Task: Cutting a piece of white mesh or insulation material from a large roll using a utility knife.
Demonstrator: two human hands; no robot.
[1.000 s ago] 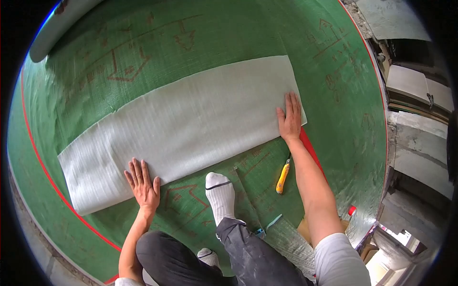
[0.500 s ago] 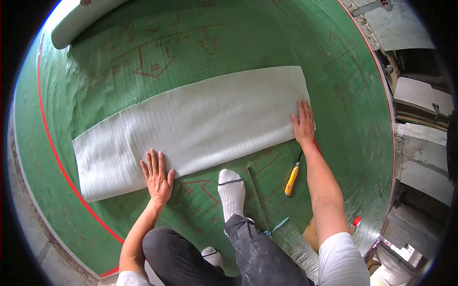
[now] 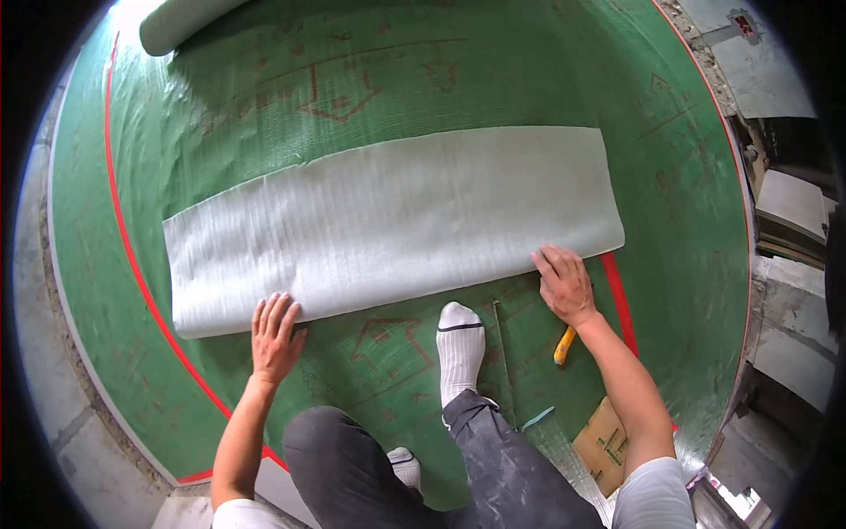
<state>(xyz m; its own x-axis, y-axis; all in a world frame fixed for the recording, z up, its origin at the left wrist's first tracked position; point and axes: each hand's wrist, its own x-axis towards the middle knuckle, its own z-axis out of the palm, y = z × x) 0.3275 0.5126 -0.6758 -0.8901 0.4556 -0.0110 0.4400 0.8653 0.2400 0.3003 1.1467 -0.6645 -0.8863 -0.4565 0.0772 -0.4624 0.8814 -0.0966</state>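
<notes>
A white foam sheet (image 3: pixel 397 220), folded over, lies across the green floor film with its rounded fold toward me. At the left part of that fold, my left hand (image 3: pixel 277 342) rests its stretched fingertips on the edge. My right hand (image 3: pixel 567 286) touches the fold near its right end, fingers apart and lightly bent over it. Neither hand visibly grips anything. Just below the right wrist lies a yellow-handled tool (image 3: pixel 564 346), its far end hidden by the hand and arm. A thin dark straight strip (image 3: pixel 503 353) lies between my sock and that tool.
Green film (image 3: pixel 687 309) with reddish printed drawings covers the floor. Red tape (image 3: pixel 132 256) runs along the left, with another red strip (image 3: pixel 621 304) at right. A pale roll (image 3: pixel 189 25) lies far left. Brown cardboard (image 3: pixel 602 448) is beside my right leg; grey blocks (image 3: pixel 789 353) stand right.
Both hands have drawn back from lying flat on the sheet to its near folded edge. The right hand's fingers are now more bent. The whole view has shifted slightly.
</notes>
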